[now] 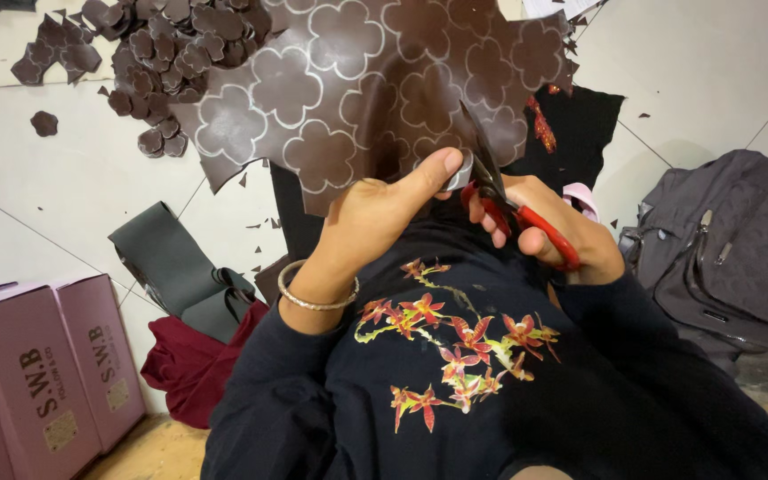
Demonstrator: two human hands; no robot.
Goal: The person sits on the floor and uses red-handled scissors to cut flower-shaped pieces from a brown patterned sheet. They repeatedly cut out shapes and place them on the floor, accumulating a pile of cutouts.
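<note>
A big sheet of dark brown shiny leather (375,80) is held up in the air, a bit bent. It has pale flower shapes drawn all over it, and its edges are jagged. Scissors with red handles and dark blades (508,204) point up, their blades at the sheet's bottom edge.

Bare floor (64,187) lies open left of the leather sheet (357,80); cut flower pieces (157,53) crowd beyond, pink boxes (37,373) and, seemingly, a grey bag (731,258) flank.
</note>
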